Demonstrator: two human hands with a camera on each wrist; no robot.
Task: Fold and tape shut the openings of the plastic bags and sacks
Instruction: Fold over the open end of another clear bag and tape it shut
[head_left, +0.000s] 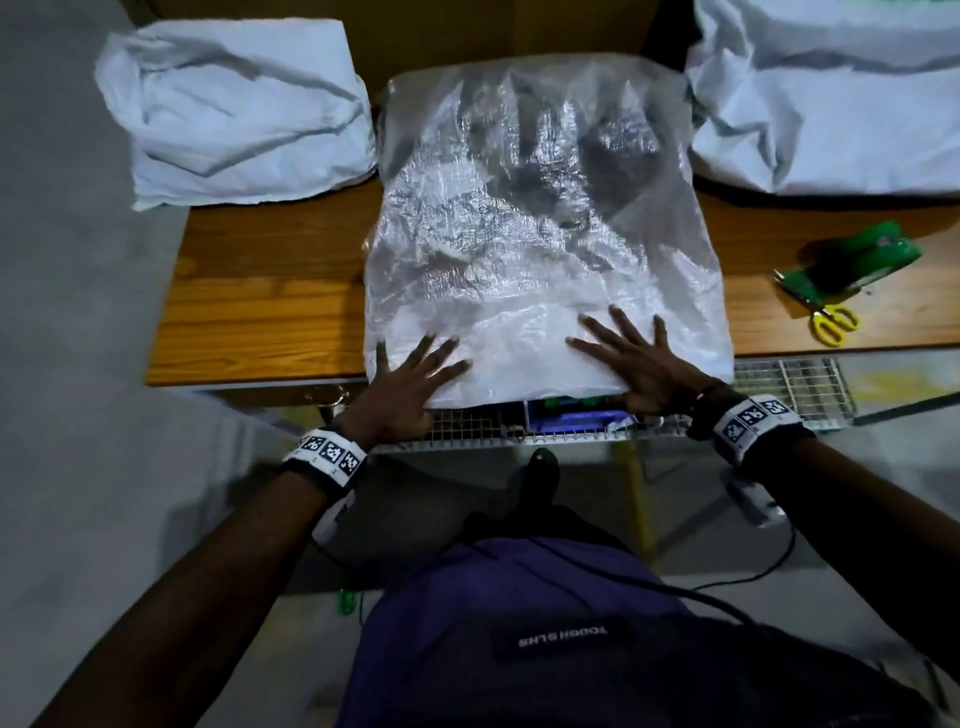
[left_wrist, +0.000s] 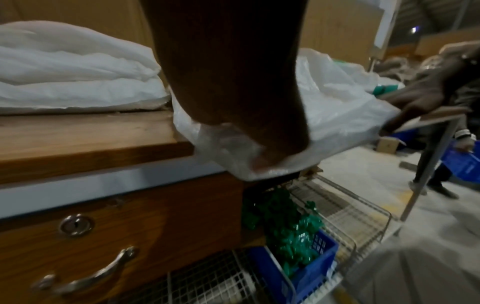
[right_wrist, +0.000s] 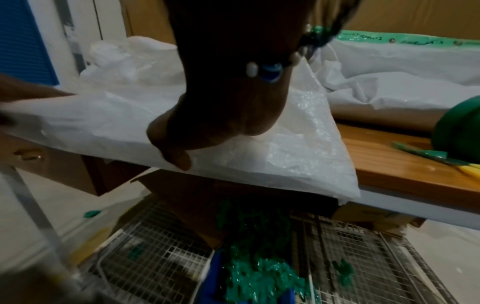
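- Sack (head_left: 540, 249), translucent, lies mid-table; near fold overhangs the table (head_left: 249, 291) edge.
- Left hand (head_left: 410, 379) and right hand (head_left: 641, 364): fingers spread flat, pressing the fold, gripping nothing.
- Risk: stiff fold may spring open if either hand lifts for tape.
- Tape (head_left: 862, 254) and scissors (head_left: 826, 317) lie right, well apart; white sacks far left and far right.

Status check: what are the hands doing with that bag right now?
Left hand, right hand: flat, fingers spread, pressing the clear woven sack's near folded end. Untaped. Green tape roll, scissors off right.
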